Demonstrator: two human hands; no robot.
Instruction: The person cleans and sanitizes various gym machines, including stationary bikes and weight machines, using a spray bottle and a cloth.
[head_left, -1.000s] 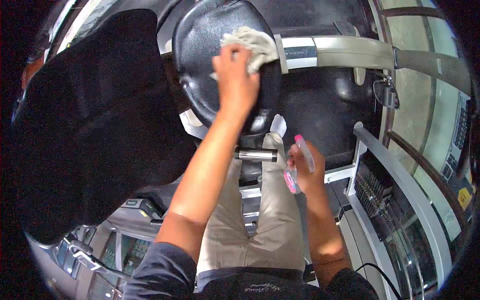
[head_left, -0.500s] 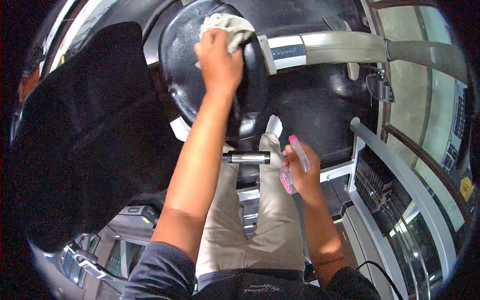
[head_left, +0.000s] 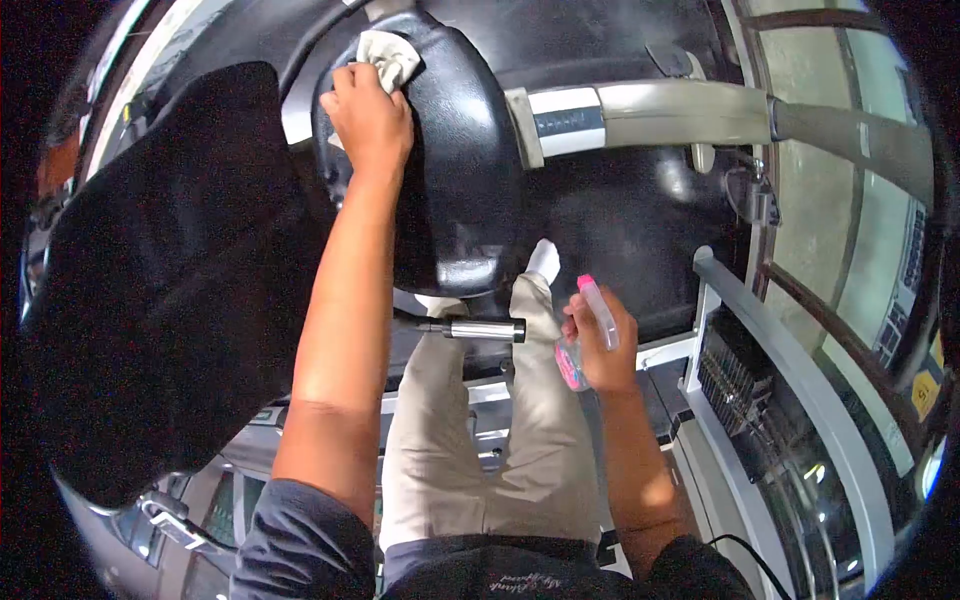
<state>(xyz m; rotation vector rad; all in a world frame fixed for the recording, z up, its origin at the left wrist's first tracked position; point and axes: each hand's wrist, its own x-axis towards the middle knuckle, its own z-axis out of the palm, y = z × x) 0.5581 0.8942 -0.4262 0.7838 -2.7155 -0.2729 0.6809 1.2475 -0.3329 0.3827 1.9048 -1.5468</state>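
My left hand (head_left: 371, 118) is closed on a pale cloth (head_left: 388, 58) and presses it on the upper left part of a shiny black padded seat (head_left: 460, 120). Lower right, my right hand (head_left: 606, 345) is wrapped round a clear spray bottle (head_left: 570, 366) with a pink-tipped white nozzle, held above the floor beside my right leg. A metal handle with black ends (head_left: 484, 330) lies across the view between the seat and my legs.
A large black pad (head_left: 180, 280) fills the left side. A beige machine beam (head_left: 680, 112) runs right from the seat. At the right stand a grey metal frame (head_left: 800, 350) and a weight stack (head_left: 735, 385). My feet are below the seat.
My left hand has moved left with the cloth, from the seat's middle to its left part. The view has shifted slightly. My right hand still holds the bottle in nearly the same place.
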